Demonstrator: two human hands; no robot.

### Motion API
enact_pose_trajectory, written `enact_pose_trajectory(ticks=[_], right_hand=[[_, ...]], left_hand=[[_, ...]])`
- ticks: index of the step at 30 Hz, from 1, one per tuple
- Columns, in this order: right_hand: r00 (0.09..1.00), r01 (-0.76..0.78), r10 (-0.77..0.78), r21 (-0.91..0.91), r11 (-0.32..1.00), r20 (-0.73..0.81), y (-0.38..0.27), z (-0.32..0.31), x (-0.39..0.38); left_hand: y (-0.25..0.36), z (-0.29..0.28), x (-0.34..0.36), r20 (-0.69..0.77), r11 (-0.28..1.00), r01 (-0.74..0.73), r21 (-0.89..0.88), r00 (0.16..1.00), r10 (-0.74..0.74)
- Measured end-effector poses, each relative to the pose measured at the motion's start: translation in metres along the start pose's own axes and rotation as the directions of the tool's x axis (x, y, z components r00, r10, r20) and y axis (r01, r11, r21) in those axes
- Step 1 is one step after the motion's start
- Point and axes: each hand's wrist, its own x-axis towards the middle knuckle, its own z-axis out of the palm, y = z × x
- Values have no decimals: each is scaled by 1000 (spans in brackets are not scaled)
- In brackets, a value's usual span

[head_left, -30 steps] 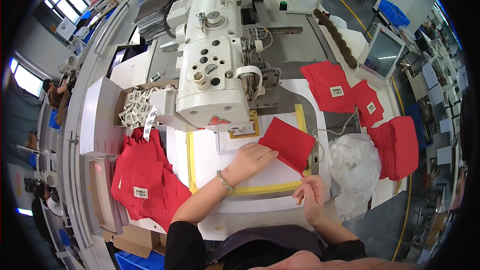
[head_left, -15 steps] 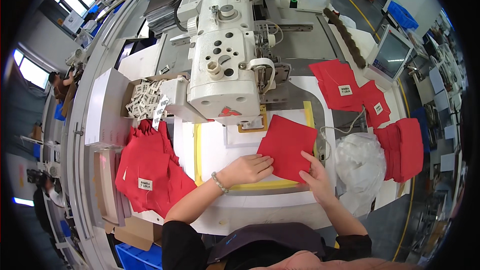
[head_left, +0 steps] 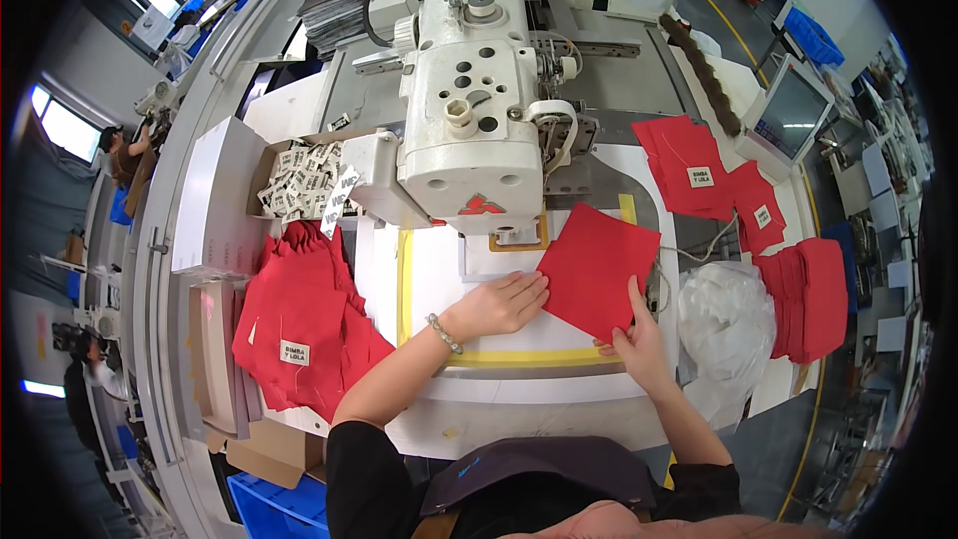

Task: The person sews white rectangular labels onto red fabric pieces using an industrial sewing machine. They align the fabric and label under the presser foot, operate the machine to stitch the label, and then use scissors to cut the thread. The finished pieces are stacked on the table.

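Note:
A square red fabric piece (head_left: 602, 272) lies tilted in front of the sewing machine head (head_left: 471, 165). At its lower right corner, my right hand (head_left: 640, 347) pinches the cloth between thumb and fingers. My left hand (head_left: 499, 303), with a beaded bracelet at the wrist, is stretched out flat with its fingertips against the fabric's left edge. Under the machine head sits a small brass-coloured frame (head_left: 520, 237), just left of the fabric's top corner. White board (head_left: 429, 309) edged with yellow tape spreads beneath both hands.
Red pieces with sewn labels (head_left: 299, 309) heap at the left, below a box of loose labels (head_left: 302, 178). On the right are labelled red pieces (head_left: 684, 165), a crumpled plastic bag (head_left: 726, 314), a folded red stack (head_left: 806, 297) and a screen (head_left: 793, 112).
The fabric piece has moved slightly right and up relative to the board, and my right hand's grip on its lower corner has closed. The whole view has shifted a little.

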Motion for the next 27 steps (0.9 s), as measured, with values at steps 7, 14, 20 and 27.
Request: enact_pose_trajectory(ticks=[7,14,20,27], right_hand=[[999,23,-22,-39,999,40,-2,-1,24],[979,202,-198,-106,974,47,-17,14,50],[785,611,-535,-537,581,313,-19,17,80],[729,646,-570,-655,392,378,-3,22,99]], left_hand=[[-17,-3,-3,-14,995,-72,72,997,74],[-23,1,-20,-13,990,-9,139,1000,11],[-29,-9,-50,64,959,196,206,975,-213],[-26,-12,-54,4,921,373,113,927,-376]])
